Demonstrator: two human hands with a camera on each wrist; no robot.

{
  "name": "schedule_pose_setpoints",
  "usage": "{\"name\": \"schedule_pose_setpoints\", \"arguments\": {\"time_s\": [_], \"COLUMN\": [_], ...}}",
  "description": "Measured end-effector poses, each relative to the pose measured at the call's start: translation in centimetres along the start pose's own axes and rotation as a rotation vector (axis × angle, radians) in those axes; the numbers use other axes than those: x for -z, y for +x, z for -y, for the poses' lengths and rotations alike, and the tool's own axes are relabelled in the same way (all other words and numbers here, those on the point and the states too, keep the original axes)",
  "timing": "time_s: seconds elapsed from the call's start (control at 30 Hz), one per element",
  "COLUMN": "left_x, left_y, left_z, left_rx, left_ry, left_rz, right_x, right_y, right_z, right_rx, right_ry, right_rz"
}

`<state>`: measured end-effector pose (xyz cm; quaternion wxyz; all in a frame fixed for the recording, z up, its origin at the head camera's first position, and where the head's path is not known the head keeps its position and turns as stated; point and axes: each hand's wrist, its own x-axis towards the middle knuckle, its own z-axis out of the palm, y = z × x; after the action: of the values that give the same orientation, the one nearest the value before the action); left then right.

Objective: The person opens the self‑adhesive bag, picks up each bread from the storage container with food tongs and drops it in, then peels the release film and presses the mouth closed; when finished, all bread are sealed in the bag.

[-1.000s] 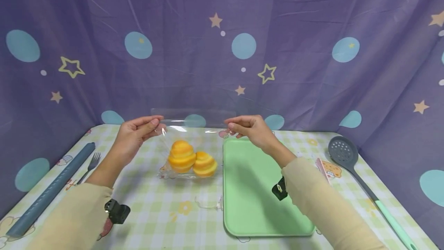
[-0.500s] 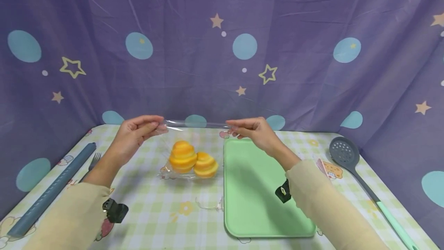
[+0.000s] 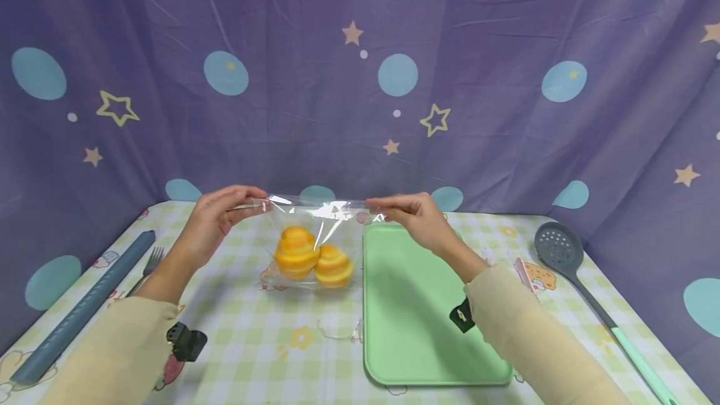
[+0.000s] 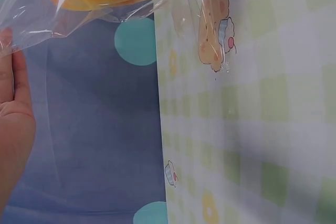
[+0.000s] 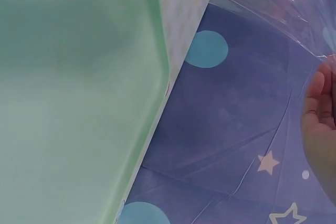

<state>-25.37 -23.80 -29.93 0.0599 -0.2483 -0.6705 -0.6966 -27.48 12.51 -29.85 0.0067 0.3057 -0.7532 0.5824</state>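
Observation:
A clear plastic bag (image 3: pixel 337 210) hangs upright above the checked cloth, with two yellow-orange bread rolls (image 3: pixel 296 254) side by side in its lower part. My left hand (image 3: pixel 210 224) pinches its upper left corner between thumb and fingers. At the upper right corner my right hand (image 3: pixel 419 220) pinches the film the same way. Bright glare runs along the upper edge between the hands. In the left wrist view, the bag (image 4: pixel 31 22) and one roll show beside the left hand (image 4: pixel 14 124). The right wrist view shows the right hand (image 5: pixel 321 124) only at its edge.
A light green tray (image 3: pixel 433 330) lies right of the bag, under the right forearm. Farther right is a skimmer (image 3: pixel 562 249) with a mint handle. A fork (image 3: pixel 149 267) and a long blue-grey bar (image 3: pixel 84 308) lie left. A purple curtain (image 3: pixel 309 80) stands behind.
The film's upper flap, standing above the hands a second ago, has come down to the level of the fingers, and glare has grown there. The right hand has shifted slightly right; both still pinch the bag.

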Motion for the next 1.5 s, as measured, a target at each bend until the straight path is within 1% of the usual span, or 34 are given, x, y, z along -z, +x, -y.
{"name": "schedule_pose_setpoints", "arguments": {"time_s": [0.13, 0.23, 0.37, 0.5, 0.7, 0.77, 0.87, 0.93, 1.0, 1.1, 1.2, 1.33, 1.5], "left_x": [-0.1, -0.1, -0.1, -0.2, -0.5, -0.7, -1.1, -1.3, -1.5, -1.8, -2.0, -2.3, -2.6], "left_y": [-0.1, -0.2, -0.2, -0.2, -0.2, -0.2, -0.3, -0.4, -0.4, -0.4, -0.3, -0.3, -0.2], "left_z": [0.1, 0.3, 0.3, 0.4, 0.5, 0.6, 0.7, 0.8, 1.1, 1.6, 2.1, 2.4, 2.4], "left_rx": [0.016, 0.022, 0.007, -0.002, -0.017, -0.030, -0.035, -0.011, 0.025, 0.051, 0.030, 0.011, -0.005], "left_ry": [0.079, 0.105, 0.085, 0.066, 0.017, -0.018, -0.034, -0.006, 0.047, 0.094, 0.071, 0.022, -0.036], "left_rz": [-0.038, -0.056, -0.061, -0.071, -0.085, -0.093, -0.116, -0.133, -0.147, -0.165, -0.182, -0.202, -0.243], "right_x": [-0.1, -0.3, -0.6, -0.7, -0.7, -0.8, -0.9, -1.0, -1.1, -1.2, -1.3, -1.2, -0.8], "right_y": [-0.1, -0.1, -0.1, 0.0, 0.1, 0.1, 0.1, 0.1, 0.0, 0.1, 0.1, -0.1, -0.5], "right_z": [-0.1, 0.0, 0.0, -0.1, 0.0, 0.0, 0.0, 0.0, -0.1, -0.2, -0.2, -0.2, -0.5], "right_rx": [0.020, 0.004, -0.042, -0.065, -0.060, -0.052, -0.043, -0.041, -0.036, -0.033, -0.028, -0.057, -0.137], "right_ry": [0.032, 0.014, -0.005, 0.001, -0.011, -0.014, -0.015, -0.015, -0.017, -0.029, -0.037, -0.051, -0.091], "right_rz": [0.006, -0.005, -0.032, -0.051, -0.078, -0.089, -0.106, -0.111, -0.115, -0.121, -0.132, -0.129, -0.056]}}
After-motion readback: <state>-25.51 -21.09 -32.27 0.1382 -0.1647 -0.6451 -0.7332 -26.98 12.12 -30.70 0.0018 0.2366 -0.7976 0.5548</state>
